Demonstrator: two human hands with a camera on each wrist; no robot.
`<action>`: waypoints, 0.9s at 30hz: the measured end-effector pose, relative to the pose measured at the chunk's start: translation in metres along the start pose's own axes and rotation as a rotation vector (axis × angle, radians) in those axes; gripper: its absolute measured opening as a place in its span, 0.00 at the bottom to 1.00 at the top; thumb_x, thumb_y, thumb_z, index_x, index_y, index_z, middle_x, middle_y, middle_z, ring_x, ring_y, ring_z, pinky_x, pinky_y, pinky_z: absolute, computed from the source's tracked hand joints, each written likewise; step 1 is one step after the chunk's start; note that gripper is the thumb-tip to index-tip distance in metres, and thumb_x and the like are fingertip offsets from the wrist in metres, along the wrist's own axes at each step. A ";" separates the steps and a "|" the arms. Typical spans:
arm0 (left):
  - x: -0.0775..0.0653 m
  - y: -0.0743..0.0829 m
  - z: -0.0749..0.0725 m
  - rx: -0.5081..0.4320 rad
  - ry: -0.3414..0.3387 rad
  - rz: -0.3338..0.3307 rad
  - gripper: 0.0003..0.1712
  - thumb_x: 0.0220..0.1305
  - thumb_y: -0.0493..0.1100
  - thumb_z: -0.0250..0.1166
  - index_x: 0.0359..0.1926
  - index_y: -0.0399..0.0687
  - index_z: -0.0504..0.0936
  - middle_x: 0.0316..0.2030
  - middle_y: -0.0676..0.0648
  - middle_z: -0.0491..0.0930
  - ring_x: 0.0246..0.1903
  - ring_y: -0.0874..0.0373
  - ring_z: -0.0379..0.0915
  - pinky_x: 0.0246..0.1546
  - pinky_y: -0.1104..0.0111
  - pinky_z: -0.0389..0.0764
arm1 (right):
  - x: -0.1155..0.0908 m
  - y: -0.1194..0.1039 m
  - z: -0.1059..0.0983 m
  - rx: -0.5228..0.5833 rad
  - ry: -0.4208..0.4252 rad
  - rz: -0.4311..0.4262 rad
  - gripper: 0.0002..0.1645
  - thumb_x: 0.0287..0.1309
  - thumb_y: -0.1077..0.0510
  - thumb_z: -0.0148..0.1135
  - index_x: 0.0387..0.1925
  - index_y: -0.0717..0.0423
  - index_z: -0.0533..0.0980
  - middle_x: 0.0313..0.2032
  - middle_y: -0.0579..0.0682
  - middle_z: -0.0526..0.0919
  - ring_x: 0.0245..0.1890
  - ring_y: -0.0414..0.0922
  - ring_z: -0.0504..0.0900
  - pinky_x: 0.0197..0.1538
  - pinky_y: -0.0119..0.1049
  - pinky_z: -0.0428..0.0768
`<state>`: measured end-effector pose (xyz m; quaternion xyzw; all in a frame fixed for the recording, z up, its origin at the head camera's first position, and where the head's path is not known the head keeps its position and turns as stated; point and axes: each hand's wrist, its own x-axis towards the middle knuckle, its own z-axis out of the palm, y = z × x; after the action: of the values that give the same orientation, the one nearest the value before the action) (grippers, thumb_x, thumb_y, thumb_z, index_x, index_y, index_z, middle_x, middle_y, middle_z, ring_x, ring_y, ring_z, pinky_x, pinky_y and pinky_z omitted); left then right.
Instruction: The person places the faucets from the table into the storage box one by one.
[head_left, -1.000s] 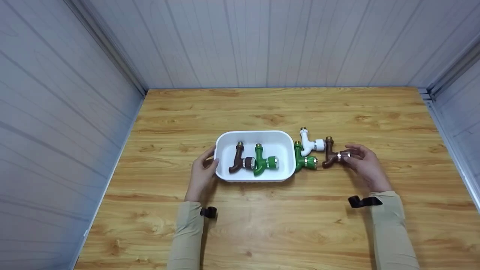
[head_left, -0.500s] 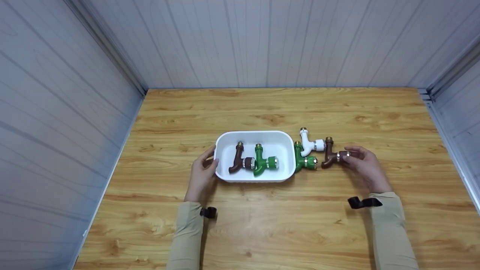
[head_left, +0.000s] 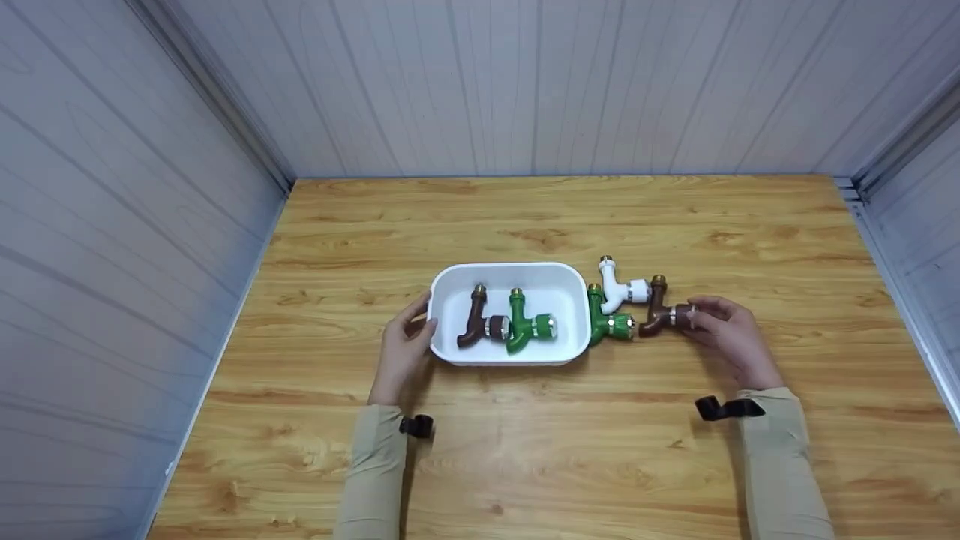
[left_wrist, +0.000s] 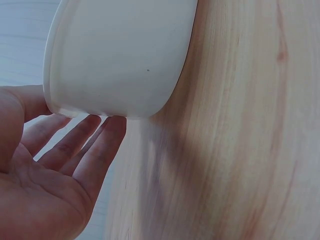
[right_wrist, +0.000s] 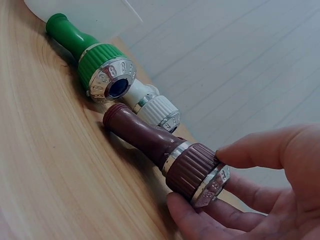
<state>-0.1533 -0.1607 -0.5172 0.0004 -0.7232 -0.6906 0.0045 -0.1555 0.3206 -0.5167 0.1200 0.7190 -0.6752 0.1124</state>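
Note:
My left hand [head_left: 405, 345] grips the left end of a white plastic tub [head_left: 510, 359], its thumb at the rim and fingertips against the outer wall [left_wrist: 125, 55]. Inside the tub lie a brown tap [head_left: 475, 319] and a green tap [head_left: 518, 322], side by side. My right hand [head_left: 731, 337] pinches the ribbed knob of another brown tap [right_wrist: 192, 170] between thumb and fingers. This tap lies right of the tub, its brass threaded end pointing away from me. Left of it are a second green tap [head_left: 598, 315], against the tub's right side, and a white tap [head_left: 615, 289].
A wood-grain table [head_left: 540, 450] carries everything. Pale panelled walls stand behind it [head_left: 495, 90] and along its left side [head_left: 112, 247]. Black straps [head_left: 727, 408] sit at both wrists over beige sleeves.
My right hand and the brown tap it pinches have shifted slightly left and toward me. The left hand, the tub and the other taps look the same.

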 end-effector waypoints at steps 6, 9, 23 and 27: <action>-0.003 0.011 0.000 0.016 -0.015 0.011 0.26 0.64 0.26 0.56 0.64 0.28 0.67 0.55 0.24 0.69 0.53 0.29 0.69 0.53 0.53 0.77 | -0.003 0.001 0.000 0.053 0.009 -0.034 0.31 0.64 0.65 0.57 0.62 0.78 0.59 0.42 0.44 0.78 0.41 0.36 0.80 0.52 0.34 0.79; -0.004 0.011 0.001 -0.002 -0.013 -0.002 0.26 0.64 0.26 0.56 0.64 0.28 0.66 0.56 0.25 0.69 0.53 0.29 0.69 0.53 0.48 0.75 | -0.005 0.000 0.000 0.047 0.016 -0.049 0.30 0.64 0.65 0.57 0.61 0.78 0.60 0.41 0.44 0.78 0.41 0.36 0.80 0.52 0.35 0.80; 0.007 -0.019 -0.001 -0.039 0.033 -0.030 0.27 0.65 0.27 0.57 0.65 0.37 0.68 0.58 0.31 0.70 0.53 0.34 0.71 0.52 0.52 0.78 | -0.018 -0.007 -0.004 0.135 0.069 -0.075 0.29 0.62 0.65 0.60 0.60 0.77 0.63 0.40 0.45 0.81 0.39 0.38 0.82 0.48 0.32 0.81; 0.006 -0.019 -0.001 -0.027 0.036 -0.023 0.27 0.65 0.28 0.57 0.65 0.37 0.69 0.57 0.32 0.71 0.52 0.36 0.72 0.50 0.55 0.79 | -0.021 -0.010 -0.003 0.187 0.060 -0.079 0.28 0.61 0.65 0.61 0.58 0.76 0.64 0.41 0.46 0.81 0.40 0.39 0.82 0.47 0.31 0.81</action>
<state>-0.1594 -0.1623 -0.5357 0.0212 -0.7137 -0.7001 0.0098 -0.1389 0.3223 -0.5004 0.1216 0.6602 -0.7393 0.0527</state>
